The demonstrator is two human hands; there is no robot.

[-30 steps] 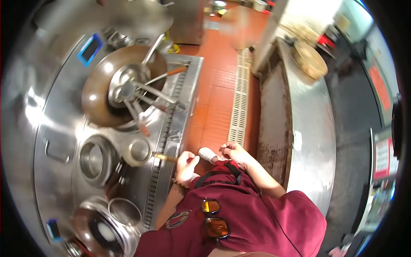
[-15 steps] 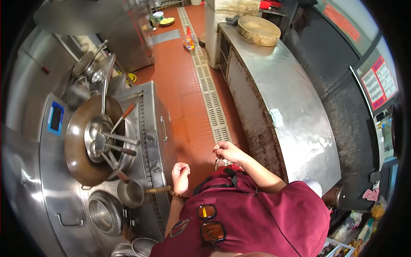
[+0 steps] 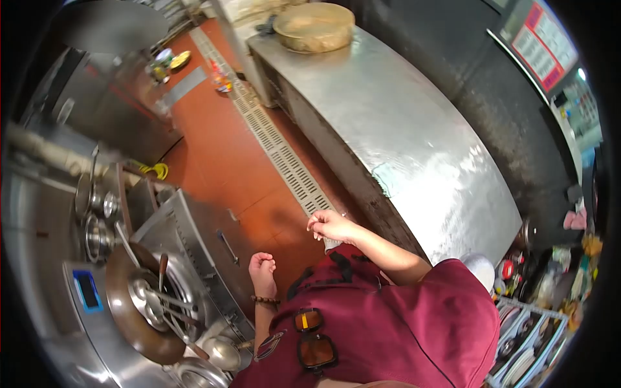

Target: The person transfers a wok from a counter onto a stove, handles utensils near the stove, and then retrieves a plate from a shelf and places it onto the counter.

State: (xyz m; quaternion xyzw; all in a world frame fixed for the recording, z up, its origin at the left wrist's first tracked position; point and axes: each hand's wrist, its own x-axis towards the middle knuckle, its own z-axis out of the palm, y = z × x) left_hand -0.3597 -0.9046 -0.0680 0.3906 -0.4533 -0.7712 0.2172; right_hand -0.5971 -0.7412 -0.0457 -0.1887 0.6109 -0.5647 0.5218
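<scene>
My left hand [image 3: 262,271] is raised in front of my waist, its fingers curled in, with nothing visible in it. A beaded bracelet [image 3: 264,299] circles that wrist. My right hand [image 3: 328,225] hangs over the floor drain, fingers bent and held together, and no object shows in it. Neither hand touches the equipment. Nearest to the left hand is the steel stove front [image 3: 220,239]. A large brown wok [image 3: 123,317] sits on the stove, with several ladles [image 3: 155,301] lying in it. Beside my right forearm runs a long steel counter [image 3: 414,142].
A slotted drain [image 3: 278,145] runs along the red tiled floor [image 3: 213,174]. A thick round chopping block [image 3: 314,29] stands on the counter's far end. A colourful bag [image 3: 220,77] lies on the floor. At lower right stands a blue rack [image 3: 524,343] with dishes.
My view has swung to the right, so the wok and stove sit lower left and the dish rack shows more. Both hands stay in front of my body, fingers still bent.
</scene>
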